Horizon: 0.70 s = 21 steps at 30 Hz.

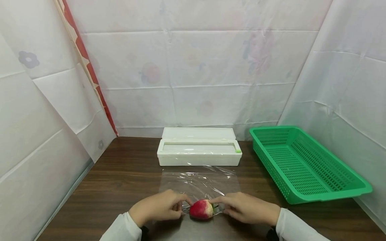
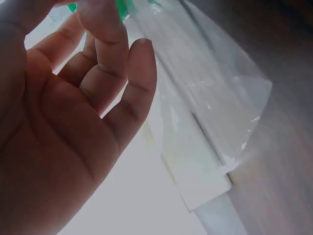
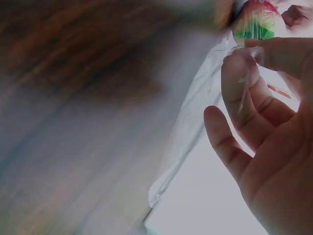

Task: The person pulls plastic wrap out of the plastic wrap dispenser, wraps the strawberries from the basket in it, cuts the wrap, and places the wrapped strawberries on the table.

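Observation:
A red and cream fruit [image 1: 200, 210] with some green at one end lies on a sheet of clear cling film [image 1: 200, 184] near the front of the table. My left hand [image 1: 161, 206] is at the fruit's left side, index finger against it, pinching gathered film. On the other side my right hand [image 1: 248, 207] pinches film between thumb and fingers, its index fingertip at the fruit's top. In the right wrist view, strands of film [image 3: 247, 81] stretch over the right fingers [image 3: 237, 85]. The left wrist view shows the left palm and loosely bent outer fingers [image 2: 132, 93]; its pinch is mostly hidden.
Behind the film stands a white cling film dispenser box [image 1: 199, 159] with its lid [image 1: 199, 133] raised. A green perforated basket [image 1: 271, 169] occupies the right side of the dark wooden table [image 1: 111, 187]. Pale sheets [image 1: 199, 67] hang at the back and both sides.

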Each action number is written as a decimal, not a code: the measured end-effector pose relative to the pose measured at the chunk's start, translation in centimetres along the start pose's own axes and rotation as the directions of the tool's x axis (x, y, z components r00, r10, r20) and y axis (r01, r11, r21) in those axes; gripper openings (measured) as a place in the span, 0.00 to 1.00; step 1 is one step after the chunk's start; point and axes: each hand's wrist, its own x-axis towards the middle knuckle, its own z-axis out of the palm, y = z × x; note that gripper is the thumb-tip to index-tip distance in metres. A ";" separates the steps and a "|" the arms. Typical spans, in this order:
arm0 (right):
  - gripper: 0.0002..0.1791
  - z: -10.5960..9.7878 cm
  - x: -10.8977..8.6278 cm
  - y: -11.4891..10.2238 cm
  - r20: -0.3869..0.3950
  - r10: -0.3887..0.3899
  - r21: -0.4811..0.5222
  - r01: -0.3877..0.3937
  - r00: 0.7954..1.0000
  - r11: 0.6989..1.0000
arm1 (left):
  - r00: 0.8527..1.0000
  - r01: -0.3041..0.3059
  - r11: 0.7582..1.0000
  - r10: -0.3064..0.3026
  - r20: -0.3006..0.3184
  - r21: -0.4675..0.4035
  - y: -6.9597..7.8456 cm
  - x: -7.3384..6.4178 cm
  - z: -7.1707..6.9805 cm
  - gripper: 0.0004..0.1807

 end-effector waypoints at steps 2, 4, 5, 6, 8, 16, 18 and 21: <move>0.33 -0.1 0.1 0.0 -0.009 -0.008 -0.032 0.007 1.000 0.999 | 1.000 -0.023 0.999 0.023 -0.008 0.039 0.0 0.2 -0.1 0.22; 0.30 -0.3 0.2 -0.1 -0.012 -0.008 -0.067 0.007 1.000 0.998 | 0.999 -0.046 0.996 0.047 -0.013 0.082 0.0 0.3 -0.2 0.21; 0.29 -0.3 0.2 0.0 -0.011 -0.005 -0.081 0.004 1.000 0.997 | 0.998 -0.058 0.993 0.060 -0.015 0.103 0.0 0.4 -0.3 0.20; 0.28 -0.4 0.3 0.0 -0.009 -0.002 -0.090 0.001 1.000 0.996 | 0.997 -0.067 0.990 0.070 -0.018 0.124 0.0 0.5 -0.4 0.20; 0.26 -0.5 0.4 0.0 -0.004 0.007 -0.108 -0.007 1.000 0.994 | 0.997 -0.074 0.985 0.078 -0.020 0.155 0.0 0.6 -0.5 0.19; 0.23 -0.6 0.7 0.5 -0.010 0.000 -0.104 -0.001 1.000 0.995 | 0.999 -0.029 0.987 0.032 -0.020 0.158 0.0 0.9 -0.9 0.20; 0.23 -0.5 0.7 0.6 -0.019 -0.010 -0.103 0.008 1.000 0.995 | 0.999 -0.027 0.986 0.032 -0.025 0.166 -0.1 0.9 -0.9 0.19; 0.21 -0.5 0.9 0.8 -0.025 -0.014 -0.092 0.012 1.000 0.996 | 0.999 -0.028 0.983 0.034 -0.031 0.180 -0.3 0.9 -0.9 0.19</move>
